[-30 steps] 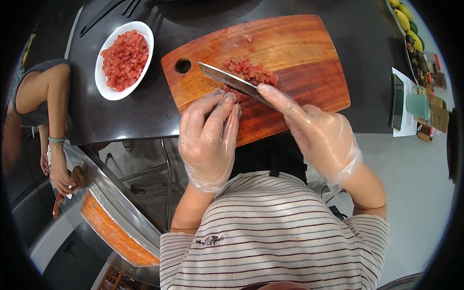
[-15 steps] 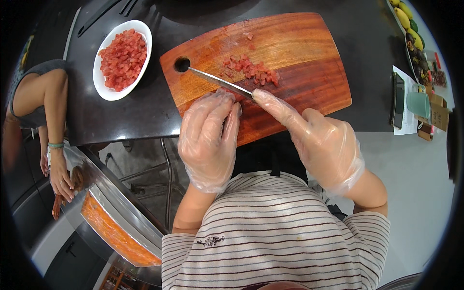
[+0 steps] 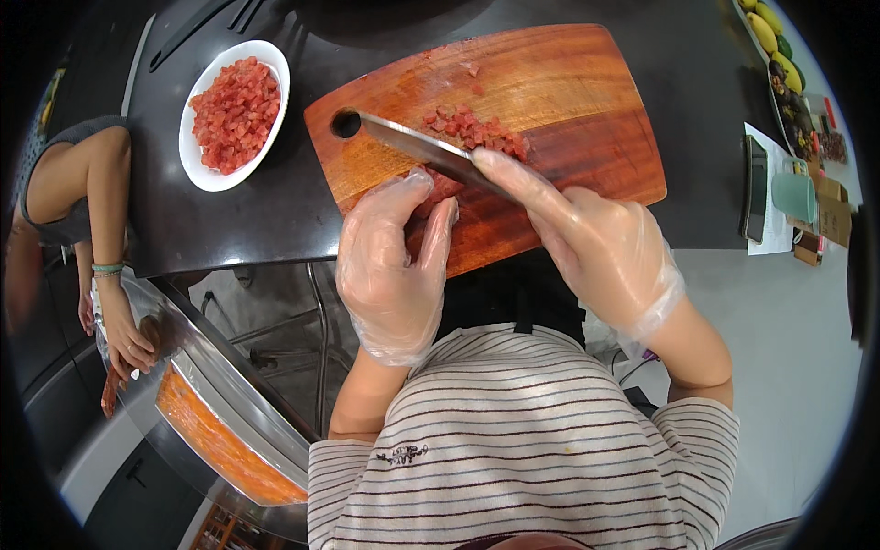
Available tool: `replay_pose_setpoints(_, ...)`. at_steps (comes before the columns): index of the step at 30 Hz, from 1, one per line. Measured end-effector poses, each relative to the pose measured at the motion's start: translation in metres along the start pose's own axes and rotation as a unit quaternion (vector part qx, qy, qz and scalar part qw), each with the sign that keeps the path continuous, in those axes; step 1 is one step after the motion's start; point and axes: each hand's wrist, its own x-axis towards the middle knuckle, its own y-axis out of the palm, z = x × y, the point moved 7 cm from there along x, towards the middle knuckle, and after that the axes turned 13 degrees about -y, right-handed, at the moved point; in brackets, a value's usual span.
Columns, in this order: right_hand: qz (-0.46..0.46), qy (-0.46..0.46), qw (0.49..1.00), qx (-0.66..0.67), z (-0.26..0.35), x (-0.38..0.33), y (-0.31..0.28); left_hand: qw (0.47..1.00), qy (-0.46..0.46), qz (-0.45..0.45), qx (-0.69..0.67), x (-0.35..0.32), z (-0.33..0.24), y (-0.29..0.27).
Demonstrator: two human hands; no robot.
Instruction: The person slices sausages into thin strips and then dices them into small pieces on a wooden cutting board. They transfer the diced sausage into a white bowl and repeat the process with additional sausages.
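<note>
Bystander, far left: another person's bare arm (image 3: 101,211) with a wristband, hand down by a steel-rimmed orange tub (image 3: 220,431); apart from the work.
Dish: white oval ceramic dish (image 3: 194,158) heaped with small red diced pieces (image 3: 234,115), on the black countertop (image 3: 229,229), just left of the board and not touching it.
Board: reddish-brown wooden cutting board (image 3: 568,82) with a round hanging hole at its left end, lying slightly tilted across the counter.
Left hand: clear-gloved left hand (image 3: 394,266), fingers together and laid flat on the board's near edge, fingertips touching a red mass under the blade; it grips nothing, only pins the piece.
Knife: long steel-bladed kitchen knife (image 3: 417,145), tip pointing toward the hanging hole, blade slanting across the board.
Diced pile: loose heap of red diced flesh (image 3: 472,128), just behind the blade, mid-board.
Right hand: clear-gloved right hand (image 3: 596,238), closed around the knife handle, forefinger stretched along the spine.
Right margin: dark phone (image 3: 753,188) on a white paper; yellow and green fruit (image 3: 765,32) beyond.
Handling advice: likely dicing; the left fingertips look better curled back from the edge, knuckles guiding the blade, cuts kept even, and finished dice pushed clear toward the pile.
</note>
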Motion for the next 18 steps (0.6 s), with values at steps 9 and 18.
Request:
replay_pose_setpoints(9,-0.014,-0.021,1.0,0.008,0.016,-0.006,-0.01,1.0,0.031,0.002,0.003,-0.004,-0.003,-0.002)
replay_pose_setpoints(18,0.007,-0.014,0.999,-0.04,0.022,-0.008,-0.005,0.998,0.055,0.007,-0.001,-0.003,-0.002,0.0)
